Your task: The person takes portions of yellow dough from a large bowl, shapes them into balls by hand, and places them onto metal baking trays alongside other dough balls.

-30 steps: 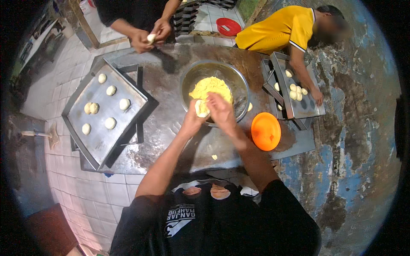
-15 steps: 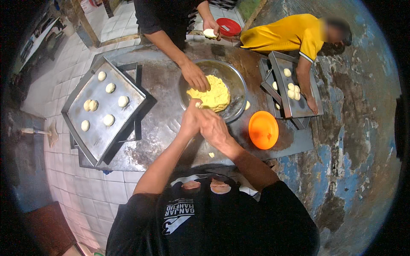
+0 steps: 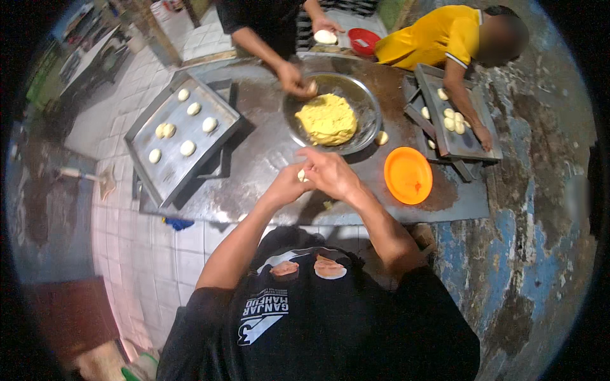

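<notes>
Just short of the big metal bowl (image 3: 375, 134), my two hands come together over the table. My left hand (image 3: 284, 189) is curled around a small pale piece of dough (image 3: 302, 174). Over the same piece bends my right hand (image 3: 335, 176), its fingers meeting the left ones; they hide most of the dough. A mound of crumbly yellow paste (image 3: 327, 119) fills the middle of the bowl. At the bowl's far left rim, a co-worker's hand (image 3: 296, 81) pinches a small lump, while that person's other hand supports a flattened white piece of dough (image 3: 325, 37).
On the left, a tilted metal tray (image 3: 168, 184) bears several dough balls. An orange plate (image 3: 408, 176) lies right of my hands, with a dough ball (image 3: 381, 138) near the bowl. Another person in yellow reaches over stacked trays (image 3: 467, 152). A red dish (image 3: 363, 42) is beyond.
My hands have drawn back from the bowl's near rim, still around the dough. The co-worker's hand has lifted from the paste to the bowl's left rim. The whole view has shifted.
</notes>
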Action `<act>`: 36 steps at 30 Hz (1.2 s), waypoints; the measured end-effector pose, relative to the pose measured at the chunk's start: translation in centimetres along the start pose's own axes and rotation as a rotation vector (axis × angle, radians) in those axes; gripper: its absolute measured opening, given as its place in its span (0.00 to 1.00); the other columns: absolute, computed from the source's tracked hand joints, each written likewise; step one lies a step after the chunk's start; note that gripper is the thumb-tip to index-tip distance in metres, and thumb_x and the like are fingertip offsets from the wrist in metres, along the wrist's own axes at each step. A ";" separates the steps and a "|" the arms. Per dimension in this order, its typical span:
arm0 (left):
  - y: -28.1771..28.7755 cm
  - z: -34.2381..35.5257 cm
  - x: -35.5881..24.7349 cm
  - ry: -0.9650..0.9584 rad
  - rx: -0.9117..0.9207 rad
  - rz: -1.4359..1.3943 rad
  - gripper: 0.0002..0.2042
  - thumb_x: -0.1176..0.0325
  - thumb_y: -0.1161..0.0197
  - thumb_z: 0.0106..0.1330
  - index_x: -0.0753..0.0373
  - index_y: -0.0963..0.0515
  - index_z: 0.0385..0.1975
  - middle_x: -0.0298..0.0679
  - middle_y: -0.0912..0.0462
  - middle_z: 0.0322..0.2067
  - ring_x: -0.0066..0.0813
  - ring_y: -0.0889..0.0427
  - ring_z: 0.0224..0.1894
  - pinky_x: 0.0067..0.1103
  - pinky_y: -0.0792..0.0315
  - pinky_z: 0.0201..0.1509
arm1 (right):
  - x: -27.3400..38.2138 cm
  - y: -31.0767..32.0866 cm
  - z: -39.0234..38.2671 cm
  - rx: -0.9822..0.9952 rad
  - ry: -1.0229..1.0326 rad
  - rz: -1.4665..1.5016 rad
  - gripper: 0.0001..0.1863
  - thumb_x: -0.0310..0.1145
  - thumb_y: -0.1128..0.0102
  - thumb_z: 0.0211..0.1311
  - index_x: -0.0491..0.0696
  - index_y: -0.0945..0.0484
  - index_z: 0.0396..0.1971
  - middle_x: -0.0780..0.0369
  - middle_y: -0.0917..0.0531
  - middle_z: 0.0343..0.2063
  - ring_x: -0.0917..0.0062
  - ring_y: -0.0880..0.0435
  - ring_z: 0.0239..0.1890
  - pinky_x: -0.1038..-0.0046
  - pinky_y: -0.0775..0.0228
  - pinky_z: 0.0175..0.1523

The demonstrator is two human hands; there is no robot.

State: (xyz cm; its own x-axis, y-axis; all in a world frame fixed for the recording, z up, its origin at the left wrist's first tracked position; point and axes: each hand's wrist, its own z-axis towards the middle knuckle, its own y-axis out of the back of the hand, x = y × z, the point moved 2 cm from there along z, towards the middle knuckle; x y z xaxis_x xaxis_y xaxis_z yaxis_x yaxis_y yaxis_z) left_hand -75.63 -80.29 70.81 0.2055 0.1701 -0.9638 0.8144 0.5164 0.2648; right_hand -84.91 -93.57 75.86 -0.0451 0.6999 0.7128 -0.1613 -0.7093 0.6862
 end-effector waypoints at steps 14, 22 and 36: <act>9.5 -12.1 3.9 0.251 -0.160 -0.196 0.26 0.50 0.44 0.75 0.62 0.25 0.64 0.45 0.18 0.56 0.32 0.20 0.59 0.24 0.28 0.60 | 8.4 -9.2 7.0 0.358 -0.026 0.485 0.19 0.28 0.34 0.60 0.39 0.20 0.50 0.54 0.17 0.41 0.65 0.15 0.44 0.69 0.23 0.50; 18.8 -12.7 6.6 0.141 -0.525 -1.174 0.41 0.33 0.68 0.75 0.58 0.55 0.79 0.37 0.53 0.79 0.29 0.52 0.78 0.28 0.54 0.78 | 11.2 -23.7 13.3 -0.179 0.361 0.230 0.27 0.41 0.32 0.64 0.40 0.26 0.56 0.50 0.22 0.52 0.62 0.20 0.51 0.64 0.26 0.56; 39.2 -21.1 21.6 0.198 -1.211 -0.581 0.23 0.73 0.41 0.73 0.67 0.32 0.67 0.47 0.22 0.60 0.31 0.21 0.59 0.23 0.27 0.61 | 12.6 -43.0 38.2 0.489 0.568 -0.274 0.27 0.36 0.38 0.66 0.36 0.31 0.58 0.45 0.27 0.58 0.50 0.28 0.62 0.52 0.35 0.67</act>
State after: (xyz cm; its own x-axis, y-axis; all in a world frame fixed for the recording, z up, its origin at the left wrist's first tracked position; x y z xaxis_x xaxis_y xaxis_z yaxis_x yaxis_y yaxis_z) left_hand -50.69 -38.66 61.02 -0.1656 -0.2594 -0.9515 -0.2495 0.9444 -0.2141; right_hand -40.88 -57.46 60.92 -0.5833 0.6973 0.4167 0.2049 -0.3700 0.9061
